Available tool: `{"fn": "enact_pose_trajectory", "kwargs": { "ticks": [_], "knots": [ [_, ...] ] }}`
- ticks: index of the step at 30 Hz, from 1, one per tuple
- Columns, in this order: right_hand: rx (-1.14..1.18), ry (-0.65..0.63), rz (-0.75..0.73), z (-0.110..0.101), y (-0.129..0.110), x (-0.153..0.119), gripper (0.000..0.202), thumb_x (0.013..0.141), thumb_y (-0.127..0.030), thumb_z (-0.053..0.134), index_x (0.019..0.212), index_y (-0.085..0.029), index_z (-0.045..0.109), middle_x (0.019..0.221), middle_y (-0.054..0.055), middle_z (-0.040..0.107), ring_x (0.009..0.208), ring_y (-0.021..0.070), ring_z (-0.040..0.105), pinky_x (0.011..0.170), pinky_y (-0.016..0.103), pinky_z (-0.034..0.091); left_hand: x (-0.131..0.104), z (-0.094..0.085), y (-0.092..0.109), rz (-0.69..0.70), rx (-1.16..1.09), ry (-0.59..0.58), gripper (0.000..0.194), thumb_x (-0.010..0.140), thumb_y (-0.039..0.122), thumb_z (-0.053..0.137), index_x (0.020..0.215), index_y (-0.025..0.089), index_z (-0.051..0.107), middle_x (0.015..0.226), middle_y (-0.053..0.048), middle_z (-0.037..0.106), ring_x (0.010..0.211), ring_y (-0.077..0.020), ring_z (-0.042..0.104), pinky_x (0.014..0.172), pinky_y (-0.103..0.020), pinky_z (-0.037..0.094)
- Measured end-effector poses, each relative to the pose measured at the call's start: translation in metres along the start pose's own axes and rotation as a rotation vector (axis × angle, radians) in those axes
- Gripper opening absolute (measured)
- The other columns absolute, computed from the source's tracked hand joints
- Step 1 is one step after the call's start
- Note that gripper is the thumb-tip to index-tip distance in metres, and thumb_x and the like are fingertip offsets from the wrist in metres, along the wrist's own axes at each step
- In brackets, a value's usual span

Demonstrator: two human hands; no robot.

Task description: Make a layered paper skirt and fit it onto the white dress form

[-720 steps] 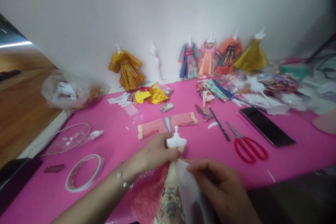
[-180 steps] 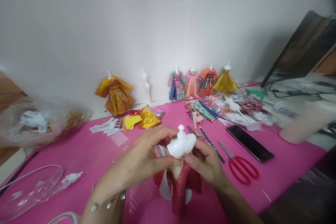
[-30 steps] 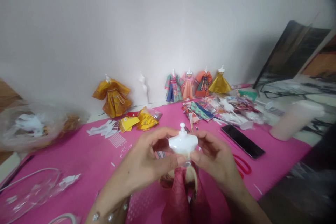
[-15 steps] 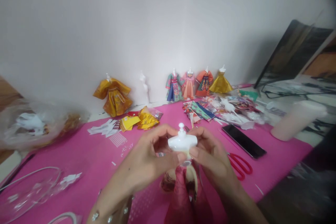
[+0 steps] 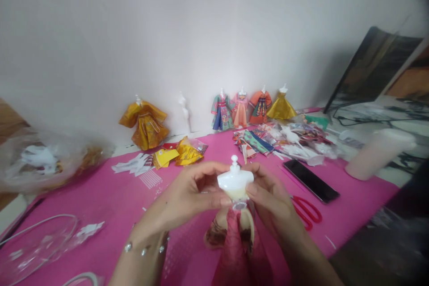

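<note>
Between my two hands, low in the middle of the view, is a small white doll mannequin (image 5: pixel 235 179) with a knobbed neck, held upright. Its chest has a pale yellowish band, and a red skirt (image 5: pixel 233 237) with a brown-patterned piece hangs below the waist. My left hand (image 5: pixel 197 192) is closed on the mannequin's left side, thumb at the waist. My right hand (image 5: pixel 268 192) pinches the other side, thumb against the chest edge. Most fingertips are hidden behind the mannequin.
Dressed mannequins, among them a gold-robed one (image 5: pixel 144 120), line the wall. A phone (image 5: pixel 311 181) and red-handled scissors (image 5: pixel 306 212) lie to the right, with a pink bottle (image 5: pixel 378 154) beyond. Yellow fabric (image 5: pixel 188 151), fabric scraps (image 5: pixel 256 140) and a plastic bag (image 5: pixel 43 156) lie around the pink mat (image 5: pixel 127 214).
The mannequin has shifted slightly right and stands a little more upright. My left thumb has slid lower and left, uncovering more of the chest and waist.
</note>
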State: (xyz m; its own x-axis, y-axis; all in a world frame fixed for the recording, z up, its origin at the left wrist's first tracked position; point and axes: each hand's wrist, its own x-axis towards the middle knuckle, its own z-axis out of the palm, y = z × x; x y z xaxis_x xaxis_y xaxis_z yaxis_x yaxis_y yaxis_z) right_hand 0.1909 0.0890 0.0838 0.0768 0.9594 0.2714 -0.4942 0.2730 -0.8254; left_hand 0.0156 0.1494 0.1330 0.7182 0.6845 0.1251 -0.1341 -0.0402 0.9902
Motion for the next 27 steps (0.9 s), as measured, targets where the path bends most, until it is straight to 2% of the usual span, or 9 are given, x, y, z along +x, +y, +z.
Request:
{"fn": "enact_pose_trajectory", "kwargs": {
  "ticks": [4,9,16,19,21,24,27],
  "knots": [
    [-0.018,-0.003,0.008,-0.002,-0.002,0.001,0.027,0.076,-0.039,0.078,0.092,-0.020,0.067,0.085,0.002,0.065,0.078,0.0173,0.059,0.071,0.026,0.043,0.003,0.004,0.001,0.001,0.029,0.035,0.031,0.069,0.012,0.082,0.097,0.024,0.071,0.087,0.005,0.071,0.077,-0.0108,0.062,0.070,-0.020,0.049],
    [-0.001,0.007,0.007,0.000,-0.003,0.001,0.024,0.075,-0.035,0.080,0.088,-0.020,0.067,0.078,0.000,0.064,0.072,0.0146,0.057,0.067,0.023,0.042,0.001,0.008,0.004,-0.003,0.059,0.058,0.027,0.069,0.016,0.081,0.092,0.021,0.067,0.081,0.005,0.065,0.071,-0.0108,0.057,0.062,-0.020,0.042],
    [-0.007,0.058,-0.038,0.004,0.001,-0.002,0.023,0.075,-0.035,0.080,0.086,-0.021,0.065,0.080,-0.002,0.063,0.072,0.0134,0.055,0.064,0.022,0.042,-0.003,0.010,0.007,-0.006,0.186,0.043,0.026,0.074,0.023,0.078,0.094,0.022,0.061,0.082,0.005,0.059,0.073,-0.0115,0.051,0.066,-0.023,0.039],
    [-0.037,0.024,-0.037,0.001,0.001,-0.001,0.022,0.078,-0.037,0.077,0.089,-0.021,0.067,0.080,0.000,0.064,0.072,0.0140,0.057,0.065,0.023,0.044,-0.004,0.009,0.008,0.002,0.190,0.043,0.025,0.077,0.023,0.077,0.097,0.023,0.061,0.085,0.005,0.059,0.076,-0.0119,0.052,0.067,-0.023,0.039],
    [-0.053,-0.032,-0.042,-0.003,0.001,0.000,0.024,0.081,-0.040,0.074,0.093,-0.020,0.069,0.084,0.003,0.066,0.077,0.0171,0.060,0.070,0.027,0.047,-0.004,0.009,0.007,-0.001,0.169,0.048,0.027,0.078,0.021,0.077,0.100,0.023,0.061,0.087,0.004,0.062,0.079,-0.0118,0.054,0.067,-0.022,0.040],
    [-0.063,-0.104,-0.070,-0.011,0.004,-0.001,0.033,0.078,-0.037,0.077,0.107,-0.023,0.069,0.102,0.006,0.070,0.097,0.0238,0.064,0.085,0.035,0.049,-0.002,0.008,0.005,-0.006,0.120,0.047,0.026,0.079,0.020,0.076,0.101,0.024,0.063,0.093,0.004,0.066,0.082,-0.0115,0.058,0.070,-0.021,0.043],
    [-0.086,-0.129,-0.096,-0.017,0.007,-0.001,0.040,0.076,-0.029,0.080,0.114,-0.028,0.067,0.110,0.005,0.070,0.105,0.0232,0.064,0.092,0.035,0.048,-0.002,0.005,0.002,0.022,0.130,0.046,0.026,0.081,0.021,0.075,0.104,0.027,0.065,0.099,0.004,0.069,0.087,-0.0121,0.061,0.076,-0.022,0.047]
  ]
}}
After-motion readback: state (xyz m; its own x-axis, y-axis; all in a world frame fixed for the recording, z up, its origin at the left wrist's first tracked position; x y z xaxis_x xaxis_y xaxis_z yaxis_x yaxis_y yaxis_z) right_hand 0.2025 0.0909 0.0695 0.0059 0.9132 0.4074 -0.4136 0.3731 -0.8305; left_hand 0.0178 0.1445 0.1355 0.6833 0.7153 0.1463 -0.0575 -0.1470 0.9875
